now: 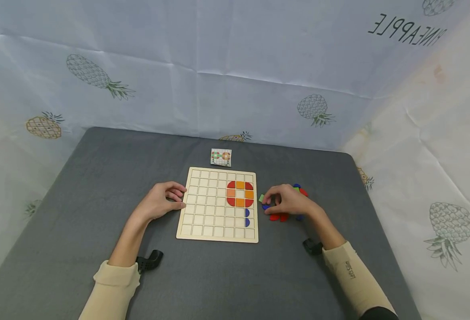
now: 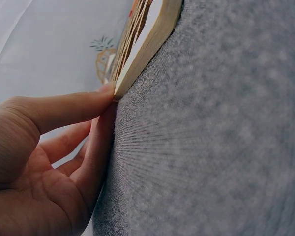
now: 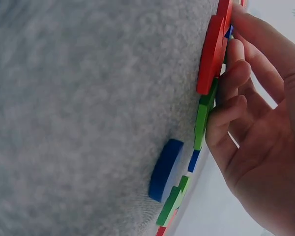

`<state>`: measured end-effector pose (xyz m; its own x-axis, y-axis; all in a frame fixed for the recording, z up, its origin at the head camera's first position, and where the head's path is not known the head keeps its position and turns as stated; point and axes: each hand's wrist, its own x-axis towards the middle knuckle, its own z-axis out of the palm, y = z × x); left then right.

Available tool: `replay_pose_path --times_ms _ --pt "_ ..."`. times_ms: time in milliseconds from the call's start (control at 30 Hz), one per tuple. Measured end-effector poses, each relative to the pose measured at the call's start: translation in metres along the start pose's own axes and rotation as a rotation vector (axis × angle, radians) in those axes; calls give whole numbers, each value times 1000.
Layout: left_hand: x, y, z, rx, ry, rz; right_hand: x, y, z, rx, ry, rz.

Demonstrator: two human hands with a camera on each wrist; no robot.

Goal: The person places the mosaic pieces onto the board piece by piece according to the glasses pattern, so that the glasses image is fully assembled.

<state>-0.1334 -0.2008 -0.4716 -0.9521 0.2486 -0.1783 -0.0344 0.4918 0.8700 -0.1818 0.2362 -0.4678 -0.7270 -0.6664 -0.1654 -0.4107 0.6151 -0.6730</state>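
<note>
My left hand (image 1: 160, 201) is at the left edge of a pale wooden grid board (image 1: 202, 209). In the left wrist view its thumb (image 2: 73, 108) reaches straight to the board's edge (image 2: 142, 64), with the other fingers below. To the right of the board, my right hand (image 1: 288, 200) hovers low over loose colored pieces, thumb and fingertips apart around a blue piece (image 1: 265, 207). A red piece (image 3: 211, 54) and a green piece (image 3: 201, 118) lie close by its fingers in the right wrist view. A ring of red and orange pieces (image 1: 240, 202) and two blue half-circles (image 1: 247, 222) sit on the board.
A small printed pattern card (image 1: 221, 157) lies behind the board. The grey tabletop (image 1: 218, 284) ends at a pineapple-print cloth (image 1: 259, 66). More pieces, such as a red one (image 1: 303, 192), lie beyond the right hand.
</note>
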Motion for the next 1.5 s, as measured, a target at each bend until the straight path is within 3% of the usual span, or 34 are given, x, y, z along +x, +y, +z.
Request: replay_pose_path --times_ms 867,1233,1500 --pt "1 -3 1 -3 3 4 0 7 1 58 -30 -32" --pt "1 -2 2 6 6 -4 4 -14 9 102 -62 -68" --pt "1 -1 2 12 5 -3 14 -37 25 118 -99 -138"
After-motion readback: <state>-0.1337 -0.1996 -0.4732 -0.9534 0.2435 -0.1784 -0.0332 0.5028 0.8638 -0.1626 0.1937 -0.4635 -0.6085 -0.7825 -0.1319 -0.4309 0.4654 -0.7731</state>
